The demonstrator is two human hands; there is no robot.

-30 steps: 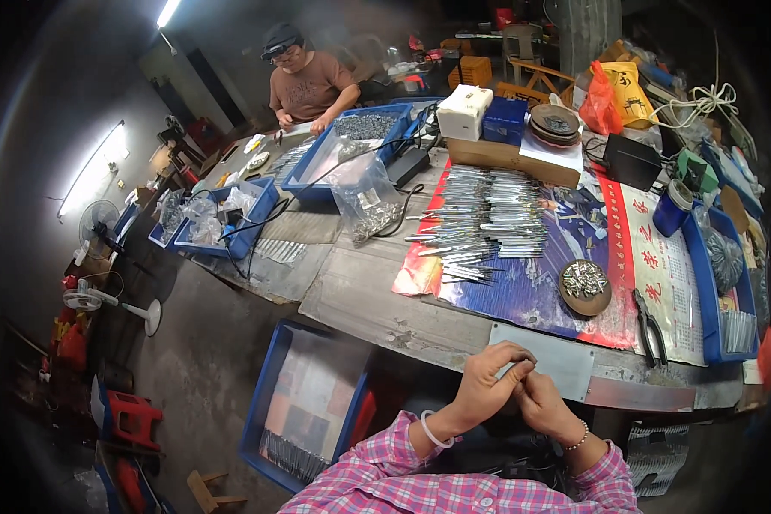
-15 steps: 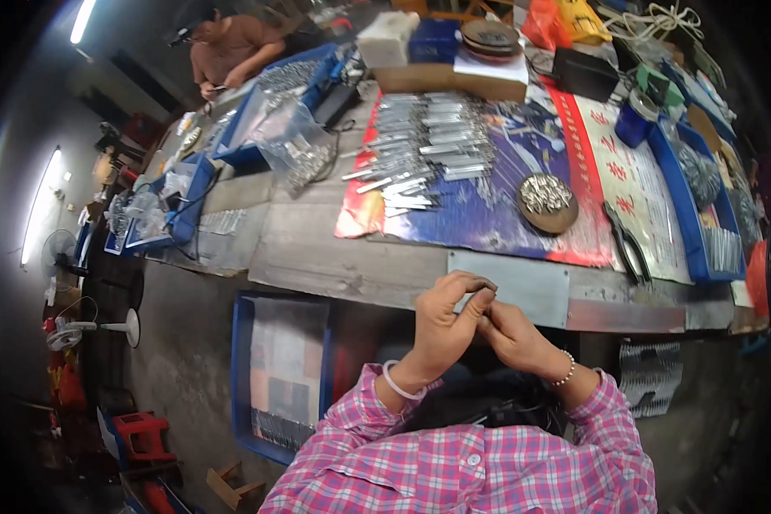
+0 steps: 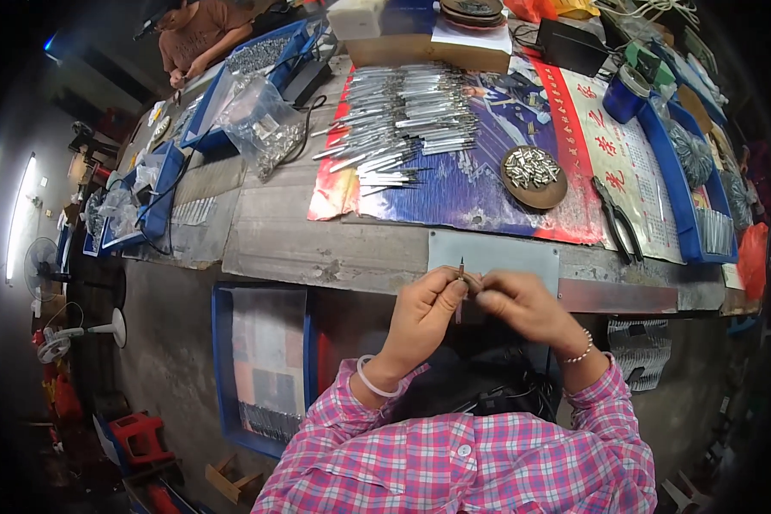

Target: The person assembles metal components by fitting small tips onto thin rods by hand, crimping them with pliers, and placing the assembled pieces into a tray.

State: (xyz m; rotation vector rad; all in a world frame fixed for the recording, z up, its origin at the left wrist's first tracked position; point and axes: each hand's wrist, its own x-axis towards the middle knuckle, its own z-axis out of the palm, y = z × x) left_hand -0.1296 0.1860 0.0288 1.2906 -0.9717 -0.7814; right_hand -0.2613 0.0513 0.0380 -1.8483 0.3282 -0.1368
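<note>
My left hand pinches a thin metal rod upright between thumb and forefinger. Its dark pointed tip sticks up above the fingers, and a pale end shows beneath them. Right beside it, my right hand is curled with its fingertips close to the rod; motion blurs it, and anything in its fingers is hidden. Both hands are over the table's front edge, by a grey metal plate. Beyond them, a round brown dish holds small silvery metal pieces. Rows of slim silver rods lie on a printed sheet.
Black-handled pliers lie at right, near a blue bin and blue jar. At left are a bag of metal parts and blue trays. A blue crate sits below the table. Another person works at far left.
The hands have shifted slightly left and moved a little apart; the rod's pointed tip now shows above my left fingers. The whole view has also shifted a little.
</note>
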